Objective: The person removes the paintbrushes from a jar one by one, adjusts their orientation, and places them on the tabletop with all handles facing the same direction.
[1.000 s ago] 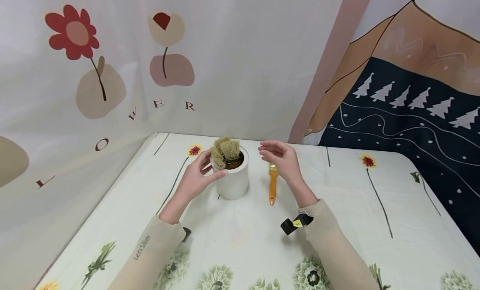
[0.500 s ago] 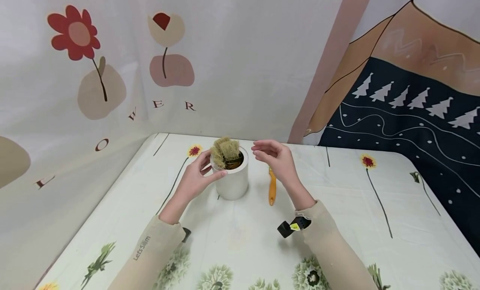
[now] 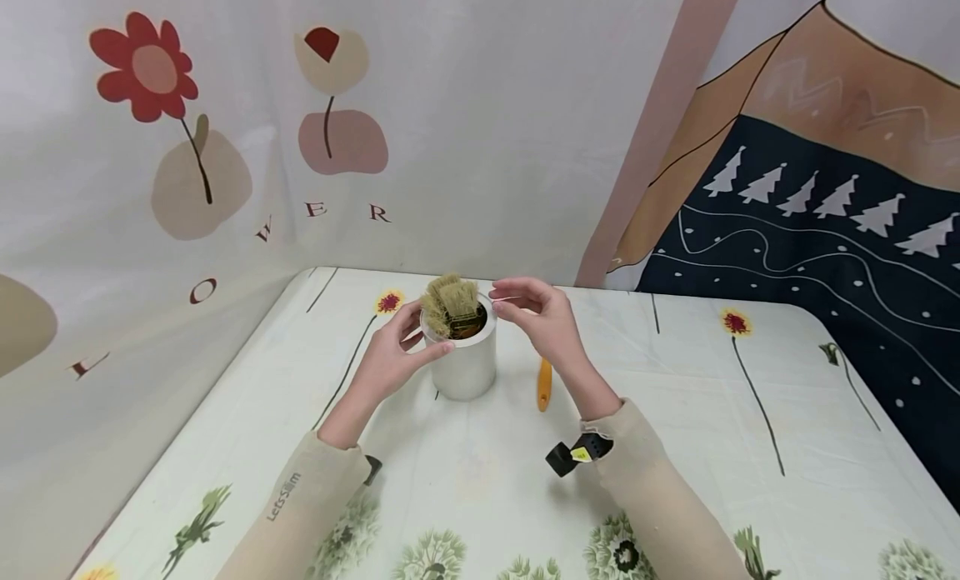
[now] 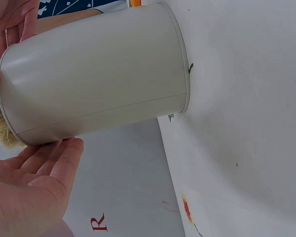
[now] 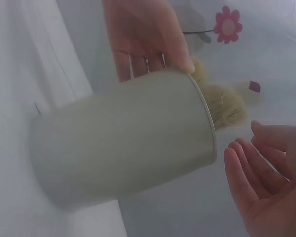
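Observation:
A white cylindrical canister [image 3: 465, 373] stands upright on the table, with bristle brushes [image 3: 453, 301] in it, pale bristles up. My left hand [image 3: 386, 352] holds it at its left side near the top: thumb at the front of the rim, fingers along the far side. On the other side, my right hand [image 3: 552, 326] hovers beside the rim with fingers gently bent and nothing in them; the right wrist view shows these fingertips [image 5: 232, 153] just off the rim. An orange-handled paintbrush [image 3: 544, 386] lies to the right, its upper part hidden behind my right hand.
A white tablecloth [image 3: 480, 480] printed with flowers covers the table. Behind it hangs a pale curtain [image 3: 495, 147] with flower drawings, and a dark blue printed panel [image 3: 787, 230] is at the right. A black wrist camera [image 3: 577, 455] sits under the right sleeve.
My right hand has moved left, from above the orange-handled paintbrush to the right rim of the canister, and covers more of that brush. My left hand and the canister have stayed put.

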The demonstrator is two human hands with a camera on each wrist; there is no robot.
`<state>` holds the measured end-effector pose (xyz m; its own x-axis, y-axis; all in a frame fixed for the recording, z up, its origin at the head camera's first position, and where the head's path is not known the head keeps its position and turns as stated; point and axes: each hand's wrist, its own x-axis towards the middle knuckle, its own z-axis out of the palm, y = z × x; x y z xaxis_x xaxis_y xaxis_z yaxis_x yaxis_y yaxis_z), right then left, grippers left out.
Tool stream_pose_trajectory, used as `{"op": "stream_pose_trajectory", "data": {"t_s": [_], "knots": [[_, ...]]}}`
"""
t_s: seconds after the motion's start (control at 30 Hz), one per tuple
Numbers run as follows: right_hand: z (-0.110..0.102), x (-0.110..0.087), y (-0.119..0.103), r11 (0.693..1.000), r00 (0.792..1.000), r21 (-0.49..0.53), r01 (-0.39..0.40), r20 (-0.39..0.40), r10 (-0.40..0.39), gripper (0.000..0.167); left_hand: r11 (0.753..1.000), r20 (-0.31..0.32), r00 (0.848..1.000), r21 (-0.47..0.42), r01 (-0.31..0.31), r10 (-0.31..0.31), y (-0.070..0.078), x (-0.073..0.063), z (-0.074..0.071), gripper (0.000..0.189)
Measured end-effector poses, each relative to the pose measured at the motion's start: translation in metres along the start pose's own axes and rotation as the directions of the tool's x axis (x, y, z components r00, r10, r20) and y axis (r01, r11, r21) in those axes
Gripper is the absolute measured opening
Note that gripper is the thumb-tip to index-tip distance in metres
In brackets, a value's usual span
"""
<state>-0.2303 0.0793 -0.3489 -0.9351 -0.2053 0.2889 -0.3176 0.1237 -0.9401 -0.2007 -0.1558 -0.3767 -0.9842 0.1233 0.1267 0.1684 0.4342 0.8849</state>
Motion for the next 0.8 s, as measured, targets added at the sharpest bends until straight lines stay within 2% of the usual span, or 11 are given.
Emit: {"op": "stream_pose_trajectory", "data": {"t_s": [0.13,0.3,0.63,0.8], "knots": [[0.003,0.001,-0.002,0.999,1.000,-0.033,0.017,0.004,-0.017,0.031,1.000,0.000,1.000,-0.006,0.001,-0.001,-0.001,0.000,0.000,0.078],[0.008,0.002,-0.003,0.999,0.999,-0.020,0.038,0.025,-0.038,0.033,1.000,-0.001,1.000,-0.002,-0.005,0.005,0.000,0.000,0.000,0.077],[0.020,0.004,-0.004,1.000,0.996,0.004,0.024,0.089,-0.024,0.041,1.000,0.005,1.000,-0.002,-0.014,0.014,0.001,0.000,-0.001,0.077],[0.026,0.005,-0.006,0.999,0.996,-0.044,0.012,0.086,-0.008,0.039,1.000,0.007,1.000,-0.004,-0.022,0.022,0.000,-0.001,-0.001,0.077]]}}
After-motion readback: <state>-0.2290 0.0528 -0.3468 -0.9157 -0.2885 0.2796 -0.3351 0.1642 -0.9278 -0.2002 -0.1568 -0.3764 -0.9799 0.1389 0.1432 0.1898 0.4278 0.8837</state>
